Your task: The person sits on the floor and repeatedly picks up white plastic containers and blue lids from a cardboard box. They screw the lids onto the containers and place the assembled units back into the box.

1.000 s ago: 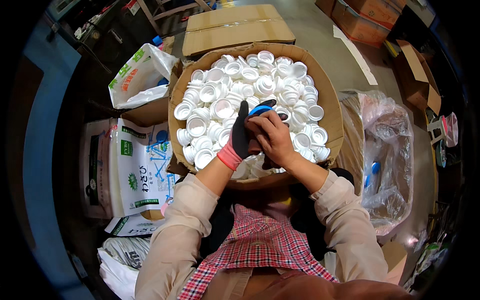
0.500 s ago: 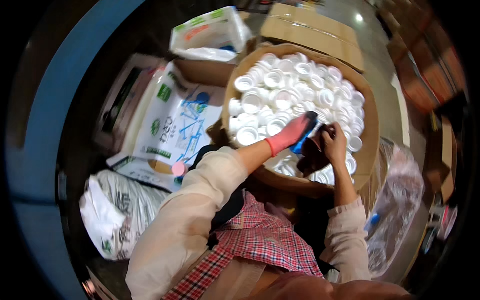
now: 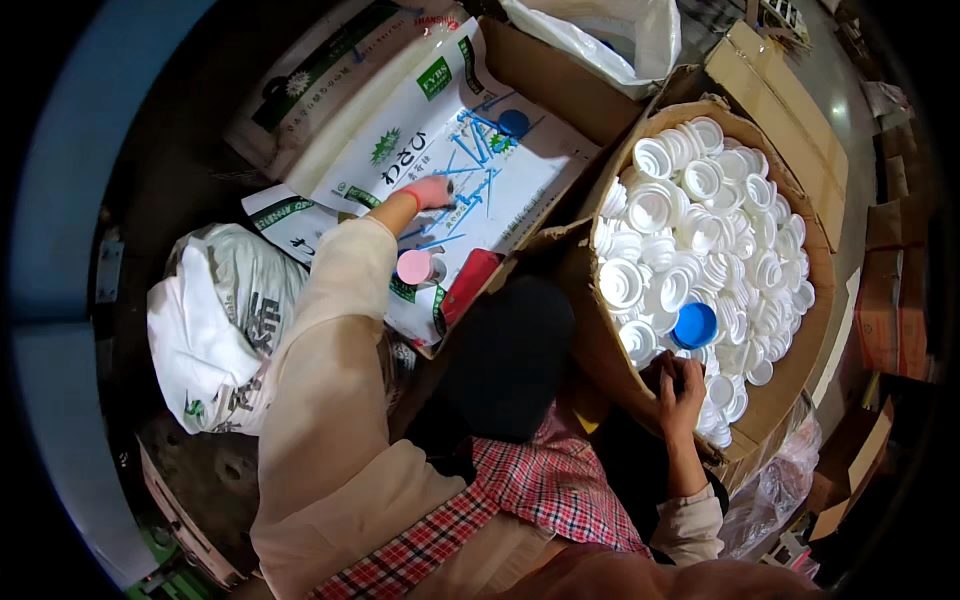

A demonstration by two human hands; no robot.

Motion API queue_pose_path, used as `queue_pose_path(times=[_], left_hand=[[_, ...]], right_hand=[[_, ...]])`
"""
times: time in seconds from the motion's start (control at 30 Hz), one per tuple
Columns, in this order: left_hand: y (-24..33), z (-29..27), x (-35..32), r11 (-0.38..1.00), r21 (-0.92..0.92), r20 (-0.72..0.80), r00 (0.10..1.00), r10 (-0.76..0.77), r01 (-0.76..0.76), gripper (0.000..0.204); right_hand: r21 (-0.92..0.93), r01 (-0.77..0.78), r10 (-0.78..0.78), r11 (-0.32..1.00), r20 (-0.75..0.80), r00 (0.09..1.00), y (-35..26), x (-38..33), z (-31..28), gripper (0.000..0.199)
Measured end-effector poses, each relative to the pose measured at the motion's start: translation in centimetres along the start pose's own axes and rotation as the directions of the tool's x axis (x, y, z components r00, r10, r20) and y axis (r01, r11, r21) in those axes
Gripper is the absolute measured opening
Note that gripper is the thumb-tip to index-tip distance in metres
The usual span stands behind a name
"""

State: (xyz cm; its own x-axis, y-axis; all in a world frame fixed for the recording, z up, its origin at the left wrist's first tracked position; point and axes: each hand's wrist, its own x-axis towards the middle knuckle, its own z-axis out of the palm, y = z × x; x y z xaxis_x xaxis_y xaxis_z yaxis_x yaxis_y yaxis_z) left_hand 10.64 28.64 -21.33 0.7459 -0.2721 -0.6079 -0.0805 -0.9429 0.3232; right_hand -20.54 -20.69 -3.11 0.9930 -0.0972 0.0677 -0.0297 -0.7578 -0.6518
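The person's left hand point(image 3: 432, 192), in a pink-cuffed glove, is reaching out flat over a printed white sack point(image 3: 470, 150) lying in an open cardboard box point(image 3: 560, 85); whether its fingers are closing on anything cannot be told. Just short of that hand, nearer the body, a pink round cap point(image 3: 414, 266) is lying beside a red piece point(image 3: 468, 284) on the same sack. The bare right hand point(image 3: 682, 388) is curling at the near rim of a round cardboard tub point(image 3: 790, 390), fingers bent over something dark (too hidden to name). Just beyond those fingers a blue cap point(image 3: 695, 325) is sitting among heaped white caps point(image 3: 700, 230) filling the tub. A dark bundle point(image 3: 510, 355) is lying between the two arms. Outward of the left elbow a stuffed white bag point(image 3: 215, 330) is resting on the dim floor, and flattened cartons point(image 3: 790, 110) are lying past the tub.
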Motion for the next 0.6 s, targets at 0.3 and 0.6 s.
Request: queue_pose_path(times=[0.3, 0.6], left_hand=[[-11.5, 12.5, 2.4, 0.901, 0.431, 0.425, 0.869, -0.255, 0.054, 0.035], [-14.4, 20.8, -2.5, 0.818, 0.568, 0.001, 0.994, -0.108, 0.089, 0.039]], right_hand=[[-0.071, -0.098, 0.106, 0.993, 0.119, 0.987, -0.1, 0.7, 0.4, 0.015], [-0.074, -0.172, 0.185, 0.982, 0.221, 0.958, -0.3, 1.7, 0.4, 0.014]])
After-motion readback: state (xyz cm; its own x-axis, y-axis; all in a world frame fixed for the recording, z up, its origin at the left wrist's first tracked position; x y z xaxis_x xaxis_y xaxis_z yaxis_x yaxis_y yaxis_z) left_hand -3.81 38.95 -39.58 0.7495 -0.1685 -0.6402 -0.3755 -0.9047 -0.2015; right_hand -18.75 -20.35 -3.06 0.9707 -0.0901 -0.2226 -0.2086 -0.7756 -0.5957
